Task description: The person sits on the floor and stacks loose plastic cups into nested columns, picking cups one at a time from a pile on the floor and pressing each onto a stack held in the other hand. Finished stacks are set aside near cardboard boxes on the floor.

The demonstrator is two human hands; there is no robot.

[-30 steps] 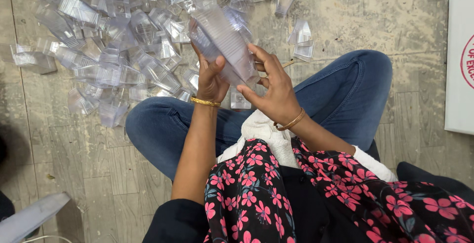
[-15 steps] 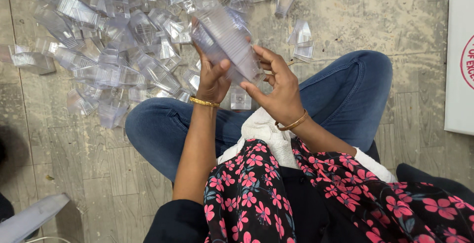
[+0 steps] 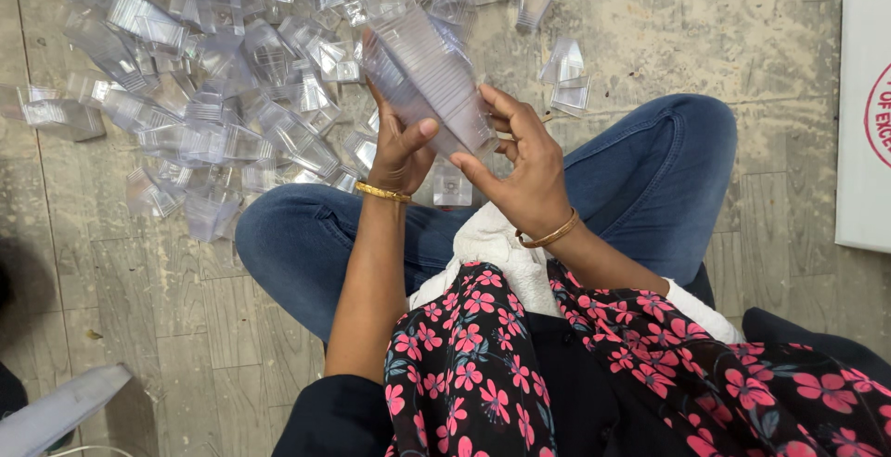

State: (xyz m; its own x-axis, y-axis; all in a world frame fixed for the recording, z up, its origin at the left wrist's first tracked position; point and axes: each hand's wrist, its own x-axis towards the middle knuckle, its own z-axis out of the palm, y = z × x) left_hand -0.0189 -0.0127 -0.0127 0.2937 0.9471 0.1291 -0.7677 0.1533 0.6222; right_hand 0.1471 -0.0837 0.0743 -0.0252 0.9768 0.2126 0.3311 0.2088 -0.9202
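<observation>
Flowered dress (image 3: 575,364) nearest, crossed legs in blue jeans (image 3: 650,179), left hand (image 3: 401,146) and right hand (image 3: 524,174) both gripping a stack of clear plastic cups (image 3: 427,77) above the knees, heap of clear plastic pieces (image 3: 232,67) on the floor (image 3: 705,30) beyond

Blue jeans (image 3: 640,179), black floral top (image 3: 483,364) w/ pink flowers, gold bangles (image 3: 382,193).
</observation>
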